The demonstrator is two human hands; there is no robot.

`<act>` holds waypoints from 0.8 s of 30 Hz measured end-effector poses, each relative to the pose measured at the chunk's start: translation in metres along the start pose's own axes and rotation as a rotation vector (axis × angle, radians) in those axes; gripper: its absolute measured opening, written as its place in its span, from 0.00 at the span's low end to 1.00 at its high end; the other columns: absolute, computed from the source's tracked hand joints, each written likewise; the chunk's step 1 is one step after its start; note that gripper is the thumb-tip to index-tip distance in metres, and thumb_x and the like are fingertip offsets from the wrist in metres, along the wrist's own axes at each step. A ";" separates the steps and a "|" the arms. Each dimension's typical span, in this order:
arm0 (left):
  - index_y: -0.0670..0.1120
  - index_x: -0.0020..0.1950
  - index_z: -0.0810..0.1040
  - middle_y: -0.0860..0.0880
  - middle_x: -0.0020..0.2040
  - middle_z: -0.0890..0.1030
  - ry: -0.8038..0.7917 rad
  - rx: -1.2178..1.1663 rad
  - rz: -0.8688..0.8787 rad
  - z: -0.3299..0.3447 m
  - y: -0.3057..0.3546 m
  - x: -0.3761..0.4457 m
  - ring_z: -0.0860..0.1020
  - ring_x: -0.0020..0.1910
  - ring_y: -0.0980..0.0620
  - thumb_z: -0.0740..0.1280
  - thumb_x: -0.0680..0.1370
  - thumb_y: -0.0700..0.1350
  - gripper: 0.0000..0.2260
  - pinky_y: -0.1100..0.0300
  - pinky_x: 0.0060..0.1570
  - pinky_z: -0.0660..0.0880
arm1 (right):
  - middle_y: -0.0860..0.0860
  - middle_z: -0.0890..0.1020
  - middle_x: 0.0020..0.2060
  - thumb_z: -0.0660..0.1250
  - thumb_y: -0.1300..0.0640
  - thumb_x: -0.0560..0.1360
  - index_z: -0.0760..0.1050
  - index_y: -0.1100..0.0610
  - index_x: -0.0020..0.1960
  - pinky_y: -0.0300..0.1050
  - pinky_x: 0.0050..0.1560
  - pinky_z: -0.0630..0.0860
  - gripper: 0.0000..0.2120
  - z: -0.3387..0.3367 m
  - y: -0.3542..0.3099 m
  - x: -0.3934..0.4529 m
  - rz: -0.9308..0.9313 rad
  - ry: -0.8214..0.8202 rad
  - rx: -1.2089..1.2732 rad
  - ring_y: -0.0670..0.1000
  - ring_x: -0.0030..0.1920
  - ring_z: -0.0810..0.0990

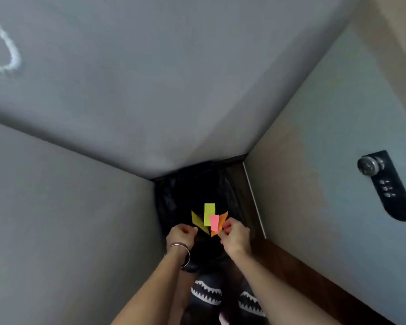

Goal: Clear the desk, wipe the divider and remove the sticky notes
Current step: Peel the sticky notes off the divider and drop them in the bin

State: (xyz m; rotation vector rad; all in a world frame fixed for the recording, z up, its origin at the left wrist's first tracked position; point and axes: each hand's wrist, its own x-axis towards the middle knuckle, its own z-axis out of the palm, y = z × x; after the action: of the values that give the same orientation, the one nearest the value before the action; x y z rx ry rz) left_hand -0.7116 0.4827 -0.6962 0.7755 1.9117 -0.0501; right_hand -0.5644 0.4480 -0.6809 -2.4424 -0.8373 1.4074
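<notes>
A fan of sticky notes (209, 218), yellow, pink and orange, sits between my two hands above a bin lined with a black bag (174, 198). My right hand (236, 235) pinches the pink and orange notes. My left hand (181, 234), with a thin bangle on the wrist, is closed beside the lowest yellow note and appears to touch its edge. The bin stands on the floor in a narrow gap between a grey panel (68, 219) on the left and a cabinet on the right.
The grey desk top (150, 78) fills the upper view, with a white smear (10, 55) at its far left. A pale cabinet door (326, 160) with a black combination lock (384, 184) is on the right. Dark wooden floor (291, 266) and my patterned slippers (206, 294) lie below.
</notes>
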 end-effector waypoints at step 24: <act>0.40 0.50 0.80 0.48 0.29 0.78 -0.255 0.063 0.689 -0.111 0.298 -0.370 0.77 0.23 0.55 0.65 0.75 0.35 0.07 0.69 0.22 0.69 | 0.54 0.84 0.41 0.66 0.62 0.73 0.80 0.61 0.46 0.39 0.44 0.77 0.05 -0.376 -0.140 -0.291 -0.288 0.570 0.314 0.52 0.41 0.82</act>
State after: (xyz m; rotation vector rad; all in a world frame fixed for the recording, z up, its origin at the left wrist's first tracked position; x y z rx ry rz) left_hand -0.5430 0.5773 -0.2484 1.3631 1.3308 0.2075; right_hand -0.4119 0.4380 -0.2101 -2.1888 -0.7211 0.6293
